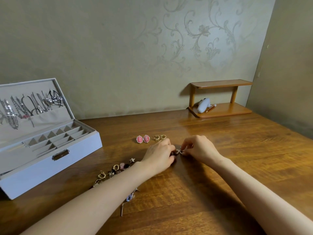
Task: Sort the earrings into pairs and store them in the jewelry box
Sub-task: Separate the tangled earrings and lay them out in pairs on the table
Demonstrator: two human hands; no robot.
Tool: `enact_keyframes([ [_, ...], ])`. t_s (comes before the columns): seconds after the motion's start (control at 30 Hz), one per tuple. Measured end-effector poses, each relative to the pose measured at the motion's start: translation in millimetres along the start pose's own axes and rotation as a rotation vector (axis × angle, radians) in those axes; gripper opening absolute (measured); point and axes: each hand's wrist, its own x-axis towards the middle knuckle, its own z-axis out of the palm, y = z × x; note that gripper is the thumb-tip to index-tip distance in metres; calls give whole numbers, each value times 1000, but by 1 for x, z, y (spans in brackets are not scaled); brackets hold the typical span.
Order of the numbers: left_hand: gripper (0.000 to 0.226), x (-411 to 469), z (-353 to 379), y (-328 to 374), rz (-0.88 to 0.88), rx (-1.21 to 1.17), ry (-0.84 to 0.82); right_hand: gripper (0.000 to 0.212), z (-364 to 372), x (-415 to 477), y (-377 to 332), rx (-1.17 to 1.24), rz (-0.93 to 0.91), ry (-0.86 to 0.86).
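An open grey jewelry box stands at the left, its small compartments bare and chains hanging in the lid. Two pink cameo earrings lie side by side on the table, with two gold earrings just right of them. Between my hands lies a small pearl-beaded earring. My left hand has its fingers curled onto a dark piece beside it. My right hand pinches the pearl earring's right end. A loose heap of mixed earrings lies under my left forearm.
A small wooden two-tier shelf with a white object and a pencil stands at the back right against the wall. A thin metal pin lies near the table's front. The wall corner closes in on the right.
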Motion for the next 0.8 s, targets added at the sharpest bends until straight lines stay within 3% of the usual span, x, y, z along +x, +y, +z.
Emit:
enact_keyframes([
  [0.17, 37, 14, 6, -7, -60, 52, -41, 21, 13, 11, 14, -41, -71, 99],
  [0.63, 38, 45, 8, -24, -70, 168, 4, 39, 13, 43, 35, -158, -284, -8],
  [0.8, 31, 54, 9, -27, -100, 112, 166, 26, 15, 47, 33, -18, -202, 93],
])
